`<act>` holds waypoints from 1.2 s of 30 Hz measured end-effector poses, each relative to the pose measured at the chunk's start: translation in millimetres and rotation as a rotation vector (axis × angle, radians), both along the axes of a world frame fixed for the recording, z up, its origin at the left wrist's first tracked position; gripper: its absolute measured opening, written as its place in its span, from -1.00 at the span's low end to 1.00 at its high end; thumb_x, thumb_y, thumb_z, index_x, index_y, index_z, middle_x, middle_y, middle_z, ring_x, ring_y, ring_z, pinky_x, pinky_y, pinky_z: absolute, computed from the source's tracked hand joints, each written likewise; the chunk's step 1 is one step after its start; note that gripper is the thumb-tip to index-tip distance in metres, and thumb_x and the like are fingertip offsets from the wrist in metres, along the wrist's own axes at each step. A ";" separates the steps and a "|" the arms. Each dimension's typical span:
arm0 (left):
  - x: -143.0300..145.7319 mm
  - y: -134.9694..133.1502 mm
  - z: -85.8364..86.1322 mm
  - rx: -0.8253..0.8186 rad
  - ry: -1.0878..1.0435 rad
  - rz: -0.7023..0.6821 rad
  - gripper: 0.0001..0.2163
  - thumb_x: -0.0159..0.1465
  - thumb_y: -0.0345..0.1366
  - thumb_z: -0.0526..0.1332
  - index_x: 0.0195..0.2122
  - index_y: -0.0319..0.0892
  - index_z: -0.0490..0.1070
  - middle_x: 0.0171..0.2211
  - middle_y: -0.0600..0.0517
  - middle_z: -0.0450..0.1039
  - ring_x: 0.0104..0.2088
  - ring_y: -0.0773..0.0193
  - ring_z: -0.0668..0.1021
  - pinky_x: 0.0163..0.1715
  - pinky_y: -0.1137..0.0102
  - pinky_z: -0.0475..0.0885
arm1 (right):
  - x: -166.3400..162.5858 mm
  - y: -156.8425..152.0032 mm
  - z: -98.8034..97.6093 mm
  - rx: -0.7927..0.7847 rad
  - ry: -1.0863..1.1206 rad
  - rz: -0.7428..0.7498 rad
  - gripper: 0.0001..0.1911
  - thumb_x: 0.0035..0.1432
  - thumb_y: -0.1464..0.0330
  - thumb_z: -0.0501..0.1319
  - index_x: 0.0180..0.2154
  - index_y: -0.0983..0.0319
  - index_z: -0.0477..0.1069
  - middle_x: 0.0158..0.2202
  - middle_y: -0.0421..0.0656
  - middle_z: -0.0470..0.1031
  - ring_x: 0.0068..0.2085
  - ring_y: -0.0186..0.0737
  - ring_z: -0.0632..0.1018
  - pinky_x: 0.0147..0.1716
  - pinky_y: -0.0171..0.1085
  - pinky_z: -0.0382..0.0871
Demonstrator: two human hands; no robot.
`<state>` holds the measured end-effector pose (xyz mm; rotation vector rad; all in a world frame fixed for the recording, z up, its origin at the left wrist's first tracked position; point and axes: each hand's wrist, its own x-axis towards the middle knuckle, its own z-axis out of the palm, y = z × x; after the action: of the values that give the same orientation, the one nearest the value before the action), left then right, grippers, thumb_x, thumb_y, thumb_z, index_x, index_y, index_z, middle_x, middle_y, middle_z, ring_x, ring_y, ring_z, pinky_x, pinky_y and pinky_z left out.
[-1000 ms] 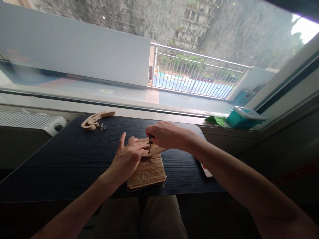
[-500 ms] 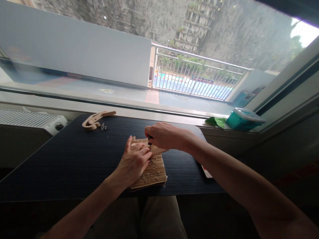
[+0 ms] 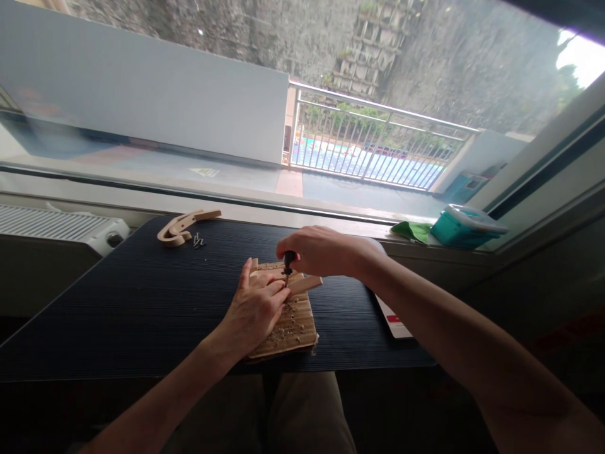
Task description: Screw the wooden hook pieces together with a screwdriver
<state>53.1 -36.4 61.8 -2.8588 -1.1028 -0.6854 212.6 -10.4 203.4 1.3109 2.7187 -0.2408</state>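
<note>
My right hand is closed round a small dark-handled tool whose tip points down onto a pale wooden piece. My left hand presses down on that wooden piece, fingers curled over it and pinching near the tool's tip. Both rest on a brown cardboard sheet scattered with wood chips, which lies on the dark table. Most of the wooden piece is hidden under my left hand.
A curved wooden part and a few dark screws lie at the table's far left. A teal box and green cloth sit on the windowsill. A white paper lies under my right forearm. A radiator stands left.
My left hand slid forward and closed over the wooden piece near the tool tip. My right hand lifted slightly, so the tool's handle shows more.
</note>
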 end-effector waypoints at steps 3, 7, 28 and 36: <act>0.2 0.3 -0.2 -0.001 -0.010 -0.005 -0.79 0.24 -0.42 0.17 -0.14 -0.10 0.49 -0.11 0.00 0.56 0.01 0.07 0.48 0.26 -0.24 -0.20 | 1.3 -1.9 2.9 -0.033 0.005 0.005 -0.69 0.07 0.50 0.08 -0.19 0.25 0.51 -0.35 -0.14 0.52 -0.39 -0.34 0.38 -0.38 -0.32 0.13; 0.4 0.7 0.0 0.003 -0.014 -0.008 -0.78 0.23 -0.44 0.17 -0.15 -0.08 0.49 -0.13 0.01 0.56 -0.01 0.08 0.48 0.25 -0.24 -0.20 | 1.8 -3.6 2.9 -0.029 -0.003 -0.019 -0.69 0.09 0.50 0.08 -0.18 0.26 0.51 -0.35 -0.13 0.51 -0.40 -0.33 0.37 -0.37 -0.31 0.13; 0.5 0.6 0.0 -0.001 0.031 0.000 -0.79 0.26 -0.42 0.16 -0.12 -0.10 0.49 -0.11 0.00 0.55 0.01 0.07 0.47 0.26 -0.22 -0.22 | -2.0 -5.5 5.9 0.008 -0.011 -0.014 -0.71 0.13 0.49 0.06 -0.19 0.29 0.51 -0.33 -0.10 0.52 -0.40 -0.33 0.37 -0.40 -0.30 0.09; 1.1 0.9 0.3 0.005 0.034 0.006 -0.81 0.24 -0.41 0.18 -0.14 -0.13 0.49 -0.10 -0.01 0.55 0.01 0.06 0.47 0.26 -0.22 -0.21 | -1.6 -3.5 3.6 0.025 -0.025 -0.043 -0.70 0.13 0.41 0.08 -0.15 0.29 0.50 -0.33 -0.06 0.53 -0.38 -0.28 0.40 -0.41 -0.28 0.09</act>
<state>54.2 -35.5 62.1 -2.8502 -1.1035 -0.6356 210.9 -13.9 207.0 1.3712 2.6840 -0.1935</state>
